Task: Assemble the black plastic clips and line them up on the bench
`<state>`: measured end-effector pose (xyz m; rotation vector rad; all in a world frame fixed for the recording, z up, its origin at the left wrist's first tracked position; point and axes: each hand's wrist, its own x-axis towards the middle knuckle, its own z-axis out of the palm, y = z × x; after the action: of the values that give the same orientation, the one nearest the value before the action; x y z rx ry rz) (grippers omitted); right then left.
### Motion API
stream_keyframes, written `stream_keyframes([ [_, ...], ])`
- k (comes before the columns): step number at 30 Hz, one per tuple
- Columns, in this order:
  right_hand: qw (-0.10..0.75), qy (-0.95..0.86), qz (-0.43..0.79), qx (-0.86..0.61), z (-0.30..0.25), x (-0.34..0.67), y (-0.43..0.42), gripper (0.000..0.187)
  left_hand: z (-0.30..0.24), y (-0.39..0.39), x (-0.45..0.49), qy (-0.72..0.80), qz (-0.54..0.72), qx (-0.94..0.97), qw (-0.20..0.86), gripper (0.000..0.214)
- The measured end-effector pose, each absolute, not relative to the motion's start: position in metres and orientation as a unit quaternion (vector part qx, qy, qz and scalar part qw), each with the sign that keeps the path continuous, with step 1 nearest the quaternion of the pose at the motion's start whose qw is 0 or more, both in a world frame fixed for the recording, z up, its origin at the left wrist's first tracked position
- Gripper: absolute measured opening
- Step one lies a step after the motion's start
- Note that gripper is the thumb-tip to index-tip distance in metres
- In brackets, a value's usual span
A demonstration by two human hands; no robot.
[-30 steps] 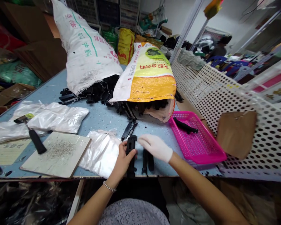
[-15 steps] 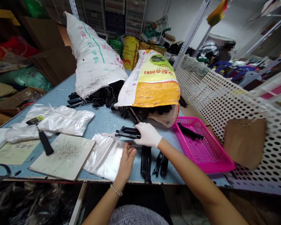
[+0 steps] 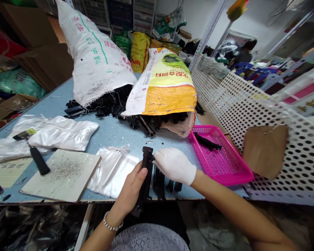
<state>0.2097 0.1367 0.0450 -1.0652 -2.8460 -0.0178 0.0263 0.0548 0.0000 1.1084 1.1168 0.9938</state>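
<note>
My left hand (image 3: 132, 186), bare with a beaded bracelet at the wrist, is wrapped round a long black plastic part (image 3: 147, 167), held tilted upright near the table's front edge. In a white glove, my right hand (image 3: 175, 165) has its fingers closed at the upper right side of that same part; the fingertips are partly hidden. More black parts (image 3: 159, 184) lie on the table just behind and below my hands. Left of them is a stack of clear plastic bags (image 3: 115, 170). A pink basket (image 3: 227, 167) to the right holds one black part (image 3: 207, 142).
Two woven sacks, one white (image 3: 99, 66) and one yellow and white (image 3: 170, 83), spill black parts across the back of the blue table (image 3: 107, 130). A hammer (image 3: 38, 158) rests by a pale board (image 3: 60, 174) at left. A perforated white panel (image 3: 264, 115) borders the right side.
The black part has come off the table into my left hand, which has closed round it. My right hand has moved down and right, nearer me. The view has shifted slightly.
</note>
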Motion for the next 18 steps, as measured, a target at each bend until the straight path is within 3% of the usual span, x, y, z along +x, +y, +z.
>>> stream_keyframes([
  [3,0.026,-0.933,0.057,-0.356,0.035,0.212,0.142,0.037,-0.007,0.056,0.024,0.507,0.427,0.542,0.517,0.050],
  [8,0.071,-0.868,0.278,-0.404,0.015,0.217,0.126,0.034,-0.018,0.068,0.019,0.567,0.433,0.544,0.441,0.056],
  [13,0.028,-0.898,0.249,-0.361,0.001,0.203,0.085,0.029,-0.012,0.075,0.023,0.586,0.460,0.518,0.420,0.065],
  [18,0.068,-0.876,0.345,-0.330,-0.018,0.199,0.076,0.027,-0.007,0.066,0.037,0.587,0.451,0.529,0.415,0.073],
])
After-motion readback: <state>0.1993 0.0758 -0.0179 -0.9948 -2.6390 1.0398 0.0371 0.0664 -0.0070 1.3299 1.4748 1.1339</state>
